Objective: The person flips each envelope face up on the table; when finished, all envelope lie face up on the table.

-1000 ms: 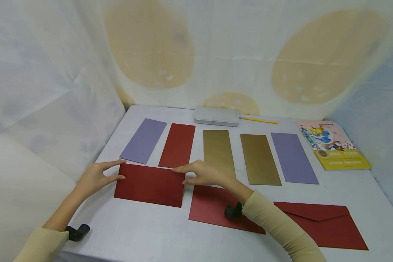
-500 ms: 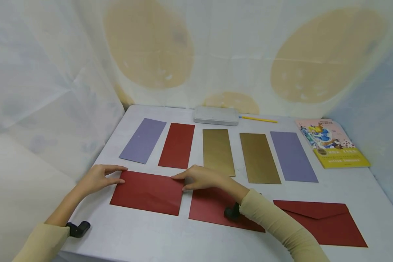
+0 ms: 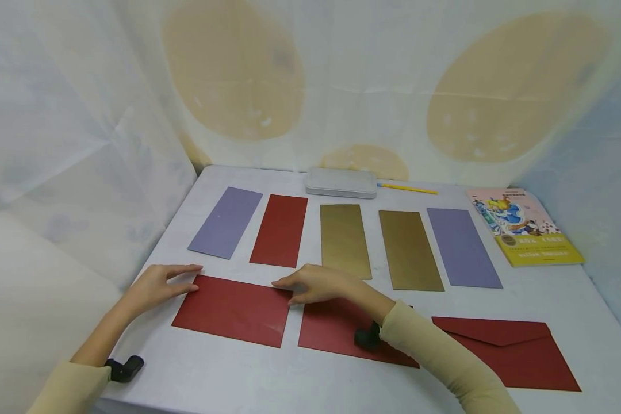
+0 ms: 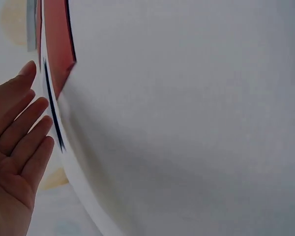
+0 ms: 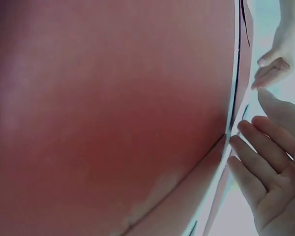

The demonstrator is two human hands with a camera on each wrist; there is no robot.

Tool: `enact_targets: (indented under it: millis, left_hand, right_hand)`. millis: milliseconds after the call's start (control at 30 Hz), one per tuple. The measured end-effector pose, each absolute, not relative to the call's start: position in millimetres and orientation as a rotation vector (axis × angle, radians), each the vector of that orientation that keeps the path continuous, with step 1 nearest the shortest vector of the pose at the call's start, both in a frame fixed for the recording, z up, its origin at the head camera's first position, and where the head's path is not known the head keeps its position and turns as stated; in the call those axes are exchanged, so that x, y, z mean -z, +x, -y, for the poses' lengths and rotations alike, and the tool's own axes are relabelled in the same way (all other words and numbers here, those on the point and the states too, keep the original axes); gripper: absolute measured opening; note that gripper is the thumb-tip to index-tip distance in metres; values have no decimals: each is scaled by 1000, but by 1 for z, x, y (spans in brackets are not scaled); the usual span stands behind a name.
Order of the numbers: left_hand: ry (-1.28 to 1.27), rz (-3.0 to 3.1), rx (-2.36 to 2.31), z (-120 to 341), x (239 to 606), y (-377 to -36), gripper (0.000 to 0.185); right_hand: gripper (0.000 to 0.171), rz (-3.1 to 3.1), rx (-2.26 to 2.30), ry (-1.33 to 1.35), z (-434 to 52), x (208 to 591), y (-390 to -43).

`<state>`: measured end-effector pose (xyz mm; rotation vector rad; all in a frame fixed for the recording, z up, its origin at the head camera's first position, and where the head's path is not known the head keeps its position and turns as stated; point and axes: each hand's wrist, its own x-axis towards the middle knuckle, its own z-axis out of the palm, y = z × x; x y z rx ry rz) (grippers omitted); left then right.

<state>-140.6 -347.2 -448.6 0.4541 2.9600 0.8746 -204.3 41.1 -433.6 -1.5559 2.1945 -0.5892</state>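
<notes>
A red envelope (image 3: 233, 310) lies flat at the table's front left, between both hands. My left hand (image 3: 157, 287) is at its upper left corner, thumb at the edge and fingers extended. My right hand (image 3: 318, 284) reaches its upper right corner, index finger on the corner and thumb by the short side. Fairly straight fingers show on the left hand (image 4: 19, 147) and right hand (image 5: 275, 167) in the wrist views. Under the right forearm lies a second red envelope (image 3: 341, 342), partly covered. Further right, a third envelope (image 3: 533, 359) shows its pointed flap.
Behind stand out several flat cards in a row: lavender (image 3: 225, 223), red (image 3: 279, 230), gold (image 3: 344, 238), another gold card (image 3: 411, 250) and another lavender card (image 3: 466, 247). A grey case (image 3: 341, 183), a yellow pencil (image 3: 409, 188) and a picture book (image 3: 525, 227) lie at the back.
The left red envelope has slid toward the front edge of the table, with both hands moving along at its upper corners. The other envelopes and the cards stay where they were.
</notes>
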Motion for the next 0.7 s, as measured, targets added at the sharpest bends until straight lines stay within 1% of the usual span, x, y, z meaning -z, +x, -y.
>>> enact_targets:
  millis: [167, 333, 700]
  left_hand:
    - [513, -2965, -832, 338, 439, -122, 51]
    - [502, -2935, -826, 329, 437, -107, 52]
    - [557, -2968, -778, 325, 450, -104, 49]
  right_hand:
    - [47, -2177, 583, -1580, -45, 428, -195]
    - [47, -2154, 573, -1574, -46, 428, -188]
    - [45, -2140, 528, -1620, -40, 429, -183]
